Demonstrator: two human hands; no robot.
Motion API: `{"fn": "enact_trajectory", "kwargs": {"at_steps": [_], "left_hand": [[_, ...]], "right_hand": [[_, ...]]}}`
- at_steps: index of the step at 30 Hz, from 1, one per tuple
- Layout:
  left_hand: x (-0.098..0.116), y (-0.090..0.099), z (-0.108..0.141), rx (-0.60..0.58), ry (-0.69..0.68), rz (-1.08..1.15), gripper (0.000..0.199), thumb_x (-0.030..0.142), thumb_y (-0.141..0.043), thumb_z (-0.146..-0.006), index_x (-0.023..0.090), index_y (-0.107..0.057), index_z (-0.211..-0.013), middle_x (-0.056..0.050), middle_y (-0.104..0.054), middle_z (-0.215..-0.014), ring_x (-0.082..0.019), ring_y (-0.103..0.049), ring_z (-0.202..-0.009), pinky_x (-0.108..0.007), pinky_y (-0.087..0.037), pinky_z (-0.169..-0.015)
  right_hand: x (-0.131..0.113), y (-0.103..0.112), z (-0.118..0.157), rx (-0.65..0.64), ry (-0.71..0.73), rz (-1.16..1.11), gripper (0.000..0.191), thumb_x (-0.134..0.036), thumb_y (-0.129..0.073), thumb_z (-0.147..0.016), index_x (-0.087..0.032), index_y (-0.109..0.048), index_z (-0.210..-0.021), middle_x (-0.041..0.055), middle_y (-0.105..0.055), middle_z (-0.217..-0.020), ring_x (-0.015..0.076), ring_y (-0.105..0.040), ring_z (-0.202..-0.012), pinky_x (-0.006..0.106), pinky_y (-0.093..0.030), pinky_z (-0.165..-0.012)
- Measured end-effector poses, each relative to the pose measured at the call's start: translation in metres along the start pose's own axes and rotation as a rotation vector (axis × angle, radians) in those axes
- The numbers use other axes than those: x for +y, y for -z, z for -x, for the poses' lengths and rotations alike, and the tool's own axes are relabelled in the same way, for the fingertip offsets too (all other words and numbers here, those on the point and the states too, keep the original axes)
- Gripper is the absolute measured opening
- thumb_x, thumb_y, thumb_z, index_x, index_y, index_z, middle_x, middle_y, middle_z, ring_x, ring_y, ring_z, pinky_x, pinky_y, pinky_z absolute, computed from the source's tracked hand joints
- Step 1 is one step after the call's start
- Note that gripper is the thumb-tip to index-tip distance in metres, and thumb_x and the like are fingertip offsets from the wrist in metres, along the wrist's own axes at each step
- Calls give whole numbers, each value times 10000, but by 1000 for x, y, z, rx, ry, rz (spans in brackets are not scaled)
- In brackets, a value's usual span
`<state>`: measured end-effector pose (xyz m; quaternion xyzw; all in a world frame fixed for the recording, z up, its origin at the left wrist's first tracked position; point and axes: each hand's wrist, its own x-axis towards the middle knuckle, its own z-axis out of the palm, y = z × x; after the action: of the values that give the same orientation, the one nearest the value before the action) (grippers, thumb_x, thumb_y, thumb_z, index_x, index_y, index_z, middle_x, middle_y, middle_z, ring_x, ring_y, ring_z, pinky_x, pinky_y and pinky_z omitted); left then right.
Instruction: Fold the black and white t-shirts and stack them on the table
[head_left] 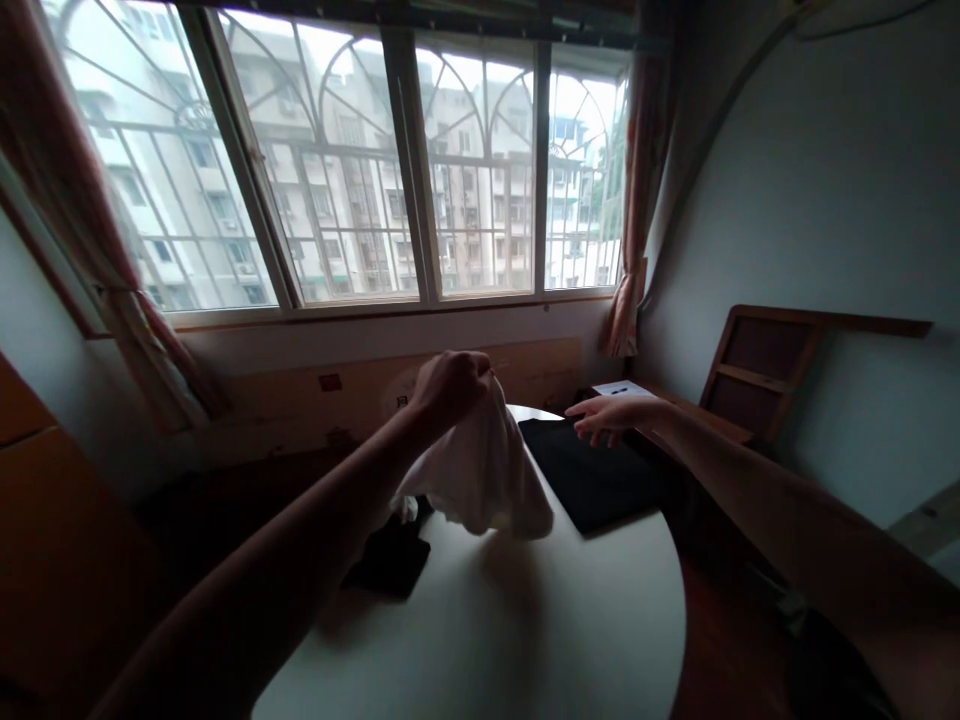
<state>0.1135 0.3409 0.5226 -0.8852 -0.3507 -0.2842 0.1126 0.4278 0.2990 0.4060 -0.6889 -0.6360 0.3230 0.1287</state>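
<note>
A light, whitish piece of cloth (480, 480) hangs from my left hand (454, 383), whose fingers are closed on its upper edge. Its lower edge dangles just over the white round table (600, 620); what kind of cloth item it is I cannot make out. My right hand (607, 415) is held out with fingers spread, nothing in it, above the far edge of a folded black cloth (600, 475) lying flat on the table's right side. Left of the hanging cloth, partly behind my left forearm, lies a small dark flat item (394, 560).
A barred window (480, 180) with tied curtains (634, 200) runs along the far wall. A paper with a pen (621, 390) lies on a surface beyond the table. A wooden frame with dark panels (765, 365) leans at the right wall. An orange cabinet (45, 540) stands left.
</note>
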Motion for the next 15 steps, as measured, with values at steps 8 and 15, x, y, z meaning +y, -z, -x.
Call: {"fn": "enact_trajectory", "kwargs": {"at_steps": [8,15], "left_hand": [[-12,74,-45,50,-148,-589,331,226,-435,-932,80,-731,-951,-104,-733,-903,-260,-695,-943,-359,-483,-816],[-43,18,-33,-345,-99,-280,291,314,-505,-941,176,-745,-1030,-93,-750,-1049,-269,-686,-963,-363,-490,-824]], "right_hand": [[71,-103,-31,327,-174,320,275,-312,-755,-807,-183,-786,-1048,117,-739,-1131,296,-672,-1099,318,-510,-901],[67,-101,-32,545,-128,380,228,-219,-572,-913,-195,-799,-929,93,-759,-1072,267,-702,-992,327,-494,-848]]}}
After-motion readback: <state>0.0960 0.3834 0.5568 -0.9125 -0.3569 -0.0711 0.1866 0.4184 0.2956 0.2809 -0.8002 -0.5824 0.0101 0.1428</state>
